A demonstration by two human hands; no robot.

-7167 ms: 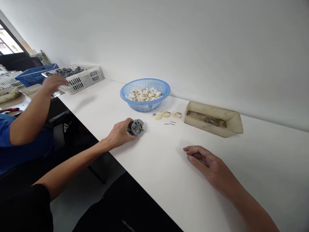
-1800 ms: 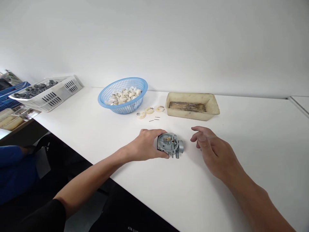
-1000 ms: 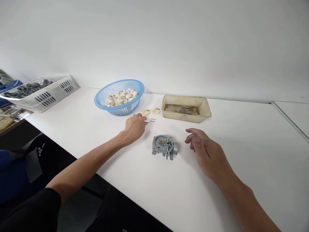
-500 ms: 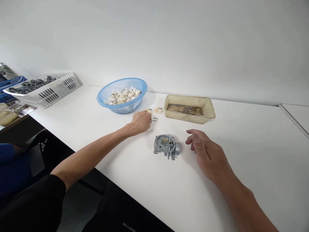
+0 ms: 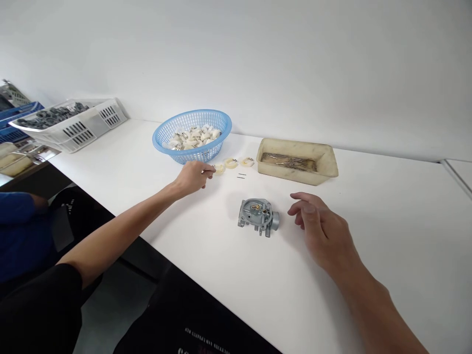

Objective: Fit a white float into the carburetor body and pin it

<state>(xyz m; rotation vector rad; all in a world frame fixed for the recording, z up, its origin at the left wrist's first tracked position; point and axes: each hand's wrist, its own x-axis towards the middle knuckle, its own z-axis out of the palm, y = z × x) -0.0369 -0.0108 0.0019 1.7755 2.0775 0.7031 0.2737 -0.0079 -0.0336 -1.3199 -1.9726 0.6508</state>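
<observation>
My left hand [image 5: 193, 178] has its fingers closed at the left edge of a whitish carburetor float [image 5: 220, 169], near the blue basket. Two more floats, the middle one [image 5: 231, 162] and the right one [image 5: 247, 162], lie in a row beside it. Just below the row are two thin dark pins [image 5: 241, 175]. A grey metal carburetor body [image 5: 258, 215] rests on the table between my hands, its open chamber facing up with brass parts inside. To its right, my right hand [image 5: 324, 226] hovers with loosely bent fingers, thumb apart, holding nothing.
A blue basket [image 5: 191, 155] full of floats stands at the back. Right of it is a yellowed tray [image 5: 295, 172] with thin metal rods. A white crate [image 5: 79, 130] of dark grey parts stands far left. A person's blue sleeve [image 5: 18, 211] shows at left.
My left hand has moved left, and a third float now shows at its fingertips. My right hand keeps nearly the same pose. The view has shifted slightly.
</observation>
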